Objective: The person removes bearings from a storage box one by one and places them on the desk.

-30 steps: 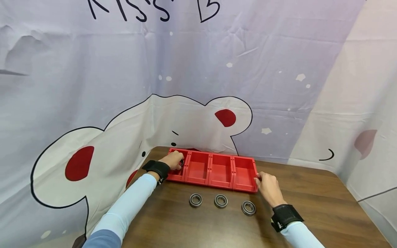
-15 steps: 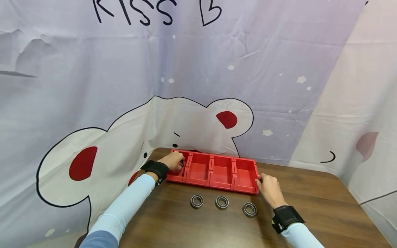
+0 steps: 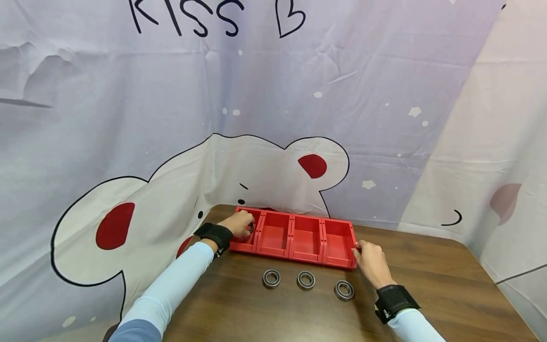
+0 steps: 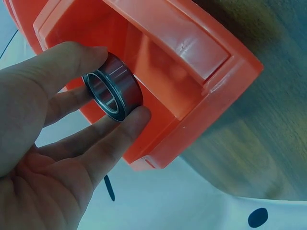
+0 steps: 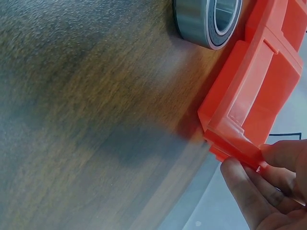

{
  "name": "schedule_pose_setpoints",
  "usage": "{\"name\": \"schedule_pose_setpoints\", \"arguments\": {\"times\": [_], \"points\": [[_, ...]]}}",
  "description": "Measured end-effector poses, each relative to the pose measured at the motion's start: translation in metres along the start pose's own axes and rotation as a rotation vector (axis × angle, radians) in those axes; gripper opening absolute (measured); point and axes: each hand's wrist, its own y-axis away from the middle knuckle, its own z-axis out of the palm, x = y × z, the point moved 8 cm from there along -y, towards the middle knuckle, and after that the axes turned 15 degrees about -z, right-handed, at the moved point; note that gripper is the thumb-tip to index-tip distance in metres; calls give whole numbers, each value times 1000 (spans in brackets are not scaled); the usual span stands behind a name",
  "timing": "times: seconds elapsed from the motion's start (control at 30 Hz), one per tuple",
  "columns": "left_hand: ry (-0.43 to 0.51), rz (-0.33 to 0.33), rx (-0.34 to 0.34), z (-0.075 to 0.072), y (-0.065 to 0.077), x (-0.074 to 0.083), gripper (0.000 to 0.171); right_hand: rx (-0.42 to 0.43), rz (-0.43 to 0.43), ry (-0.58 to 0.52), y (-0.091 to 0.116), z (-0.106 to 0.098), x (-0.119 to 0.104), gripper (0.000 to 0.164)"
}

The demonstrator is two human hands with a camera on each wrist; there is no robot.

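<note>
My left hand (image 3: 237,223) reaches over the leftmost compartment of a red four-part bin row (image 3: 291,237). Between its thumb and fingertips it pinches a metal ball bearing (image 4: 125,86), tilted on edge at the compartment's opening in the left wrist view. At the opposite end, my right hand (image 3: 372,261) grips the right end wall of the bins, thumb at the inner side and fingers outside, as the right wrist view shows. Three more bearings lie flat in front of the bins: a left one (image 3: 265,279), a middle one (image 3: 299,281) and a right one (image 3: 337,290).
The brown wooden table (image 3: 431,275) extends to the right of the bins and toward me. Close behind its back edge hangs a printed cloth (image 3: 376,118) with cartoon bear shapes. Black bands circle both wrists.
The head view has shifted slightly. My left hand stays at the leftmost compartment with the bearing, and my right hand keeps its grip on the bin's end; the three table bearings lie unmoved.
</note>
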Motion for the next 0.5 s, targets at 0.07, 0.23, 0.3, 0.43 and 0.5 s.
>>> {"name": "schedule_pose_setpoints", "arguments": {"times": [0.07, 0.23, 0.3, 0.43, 0.5], "points": [[0, 10, 5, -1, 1, 0, 38, 8, -7, 1, 0, 0, 0, 12], [0, 31, 10, -4, 4, 1, 39, 24, -21, 4, 0, -3, -1, 11], [-2, 33, 8, -4, 5, 0, 40, 23, -18, 4, 0, -3, 0, 12], [-13, 33, 8, -3, 6, 0, 39, 20, -19, 7, 0, -2, -1, 12], [-27, 29, 11, -2, 7, 0, 39, 18, -23, 9, 1, -2, -2, 12]]}}
